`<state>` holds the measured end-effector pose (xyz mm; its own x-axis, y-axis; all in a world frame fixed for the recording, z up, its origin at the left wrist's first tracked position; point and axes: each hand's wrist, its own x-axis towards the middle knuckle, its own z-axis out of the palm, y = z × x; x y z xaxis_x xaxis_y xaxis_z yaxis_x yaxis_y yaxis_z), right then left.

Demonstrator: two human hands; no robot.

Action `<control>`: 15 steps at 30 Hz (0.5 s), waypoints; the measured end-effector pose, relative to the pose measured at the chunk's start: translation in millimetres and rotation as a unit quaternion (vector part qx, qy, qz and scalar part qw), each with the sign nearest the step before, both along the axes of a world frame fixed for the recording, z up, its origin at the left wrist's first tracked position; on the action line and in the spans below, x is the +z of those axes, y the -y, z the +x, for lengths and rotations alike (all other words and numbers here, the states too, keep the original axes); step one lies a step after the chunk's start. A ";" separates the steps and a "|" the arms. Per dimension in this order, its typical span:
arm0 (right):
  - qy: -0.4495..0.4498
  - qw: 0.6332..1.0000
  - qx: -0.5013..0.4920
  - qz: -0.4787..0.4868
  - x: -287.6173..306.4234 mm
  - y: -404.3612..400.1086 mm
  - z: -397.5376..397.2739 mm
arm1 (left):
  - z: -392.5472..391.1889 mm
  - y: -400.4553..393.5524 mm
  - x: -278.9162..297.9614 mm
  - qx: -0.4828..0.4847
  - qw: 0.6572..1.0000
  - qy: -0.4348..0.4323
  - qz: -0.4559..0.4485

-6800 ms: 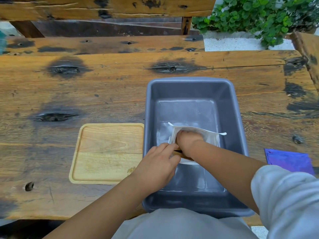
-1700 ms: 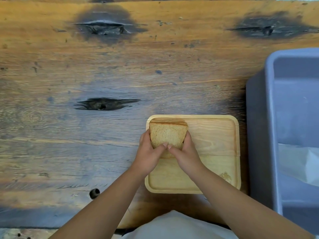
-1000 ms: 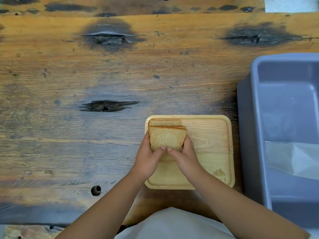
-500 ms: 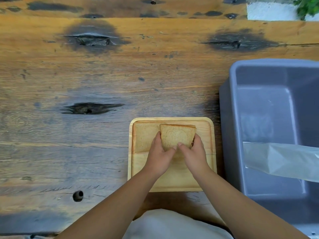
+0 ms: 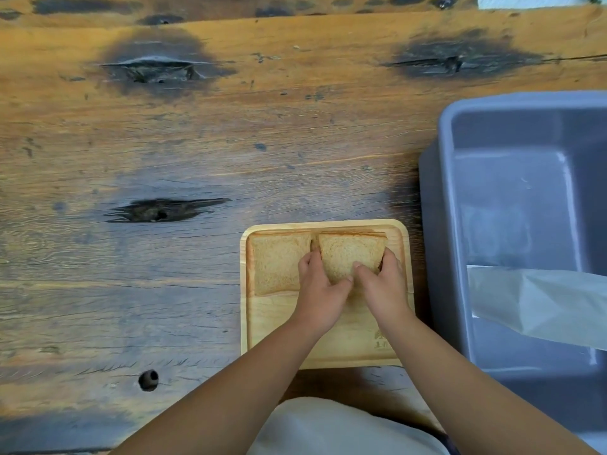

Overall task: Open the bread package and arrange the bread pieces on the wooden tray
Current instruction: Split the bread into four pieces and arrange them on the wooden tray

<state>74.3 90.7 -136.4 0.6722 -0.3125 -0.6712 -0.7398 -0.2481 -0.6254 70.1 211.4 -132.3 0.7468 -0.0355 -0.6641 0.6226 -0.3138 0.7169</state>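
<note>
The wooden tray [image 5: 279,326] lies near the table's front edge. One bread slice [image 5: 276,262] rests flat in its far left corner. Beside it, at the far right of the tray, both hands hold the remaining bread [image 5: 348,252], which looks like a stack with a brown crust edge. My left hand [image 5: 320,292] grips its left side and my right hand [image 5: 382,287] its right side. The opened white bread package [image 5: 538,307] lies in the grey tub [image 5: 440,224] to the right.
The tub stands right against the tray's right side. The worn wooden table [image 5: 197,142] has dark knots and a small hole [image 5: 148,379] at the front left. My pale clothing shows at the bottom edge.
A slice has been left flat at the tray's far left. Both hands have carried the rest of the bread to the right and lowered it beside that slice.
</note>
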 end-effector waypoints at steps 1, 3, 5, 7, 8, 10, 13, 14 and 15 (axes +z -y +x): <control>-0.001 1.000 -0.001 0.001 -0.5 0.6 0.2 | 0.9 0.5 -0.3 0.002 1.000 -0.003 -0.002; 0.006 1.000 -0.008 0.003 -0.9 1.6 0.1 | 2.3 1.7 0.0 0.003 1.000 -0.007 -0.011; 0.009 1.000 -0.010 0.009 -0.4 2.9 0.2 | 3.2 2.6 0.2 0.000 1.000 -0.002 -0.019; 0.002 1.000 -0.005 0.015 -0.5 4.6 0.2 | 3.5 2.0 0.8 -0.005 1.000 0.001 -0.021; 0.000 1.000 -0.003 0.016 -0.6 5.0 0.1 | 3.8 1.0 1.0 -0.007 1.000 0.002 -0.022; 0.008 1.000 0.002 0.004 -1.0 4.8 -1.2 | 3.8 -1.1 1.1 -0.010 1.000 0.008 -0.020; 0.021 0.999 0.013 -0.042 0.3 3.1 -3.4 | 1.3 -1.6 2.8 -0.011 0.999 0.015 -0.027; 0.021 0.998 0.015 -0.051 1.8 2.1 -4.2 | -0.2 -1.3 4.7 -0.011 0.999 0.018 -0.033; 0.020 0.998 0.014 -0.057 4.1 1.2 -4.9 | -1.6 -0.8 6.6 -0.011 0.999 0.020 -0.039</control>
<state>69.4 89.5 -132.3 0.7080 -0.3655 -0.6043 -0.7059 -0.3404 -0.6211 68.5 212.3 -125.7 0.7718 -0.1018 -0.6277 0.5860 -0.2692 0.7643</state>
